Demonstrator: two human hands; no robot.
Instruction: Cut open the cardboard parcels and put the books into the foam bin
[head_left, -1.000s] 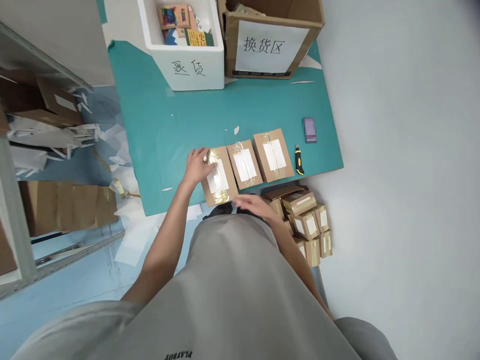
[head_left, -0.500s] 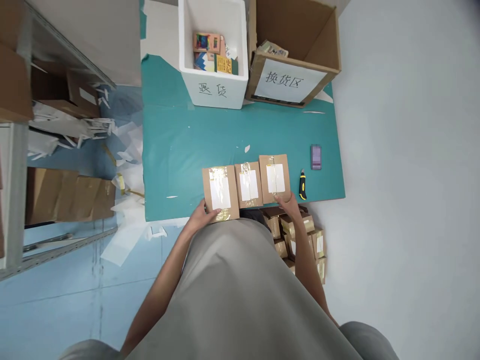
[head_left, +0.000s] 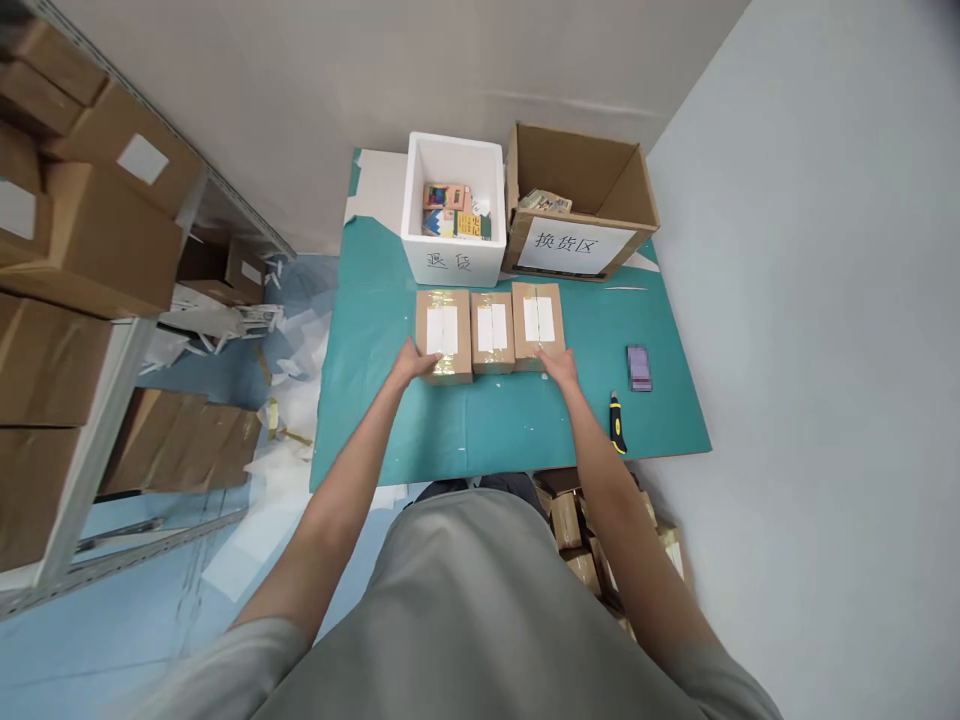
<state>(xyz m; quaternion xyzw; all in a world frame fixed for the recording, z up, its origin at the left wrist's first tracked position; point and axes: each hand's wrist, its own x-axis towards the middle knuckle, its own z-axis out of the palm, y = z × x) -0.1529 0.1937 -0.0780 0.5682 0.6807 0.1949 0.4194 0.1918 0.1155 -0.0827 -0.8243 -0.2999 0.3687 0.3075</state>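
Three taped cardboard boxes with white labels stand side by side in a row across the middle of the green table. My left hand [head_left: 414, 362] grips the near left corner of the left box [head_left: 460, 325], its thumb on top and the other fingers down the side. The smaller middle box [head_left: 492, 312] is pressed between its neighbours, with neither hand on it. At the other end, my right hand [head_left: 559, 366] holds the near right corner of the right box [head_left: 551, 312], thumb on top.
Behind the row are a white foam bin [head_left: 454, 265] with books and an open carton [head_left: 576, 245] with a paper sign. A utility knife [head_left: 616, 425] and a phone [head_left: 639, 368] lie at the right. Shelves with cartons [head_left: 97, 240] stand left; more boxes [head_left: 577, 540] are below the table's front edge.
Both hands have pushed the row of boxes away from the table's front edge, close to the foam bin and carton. My view has tilted up, showing more wall and shelf.
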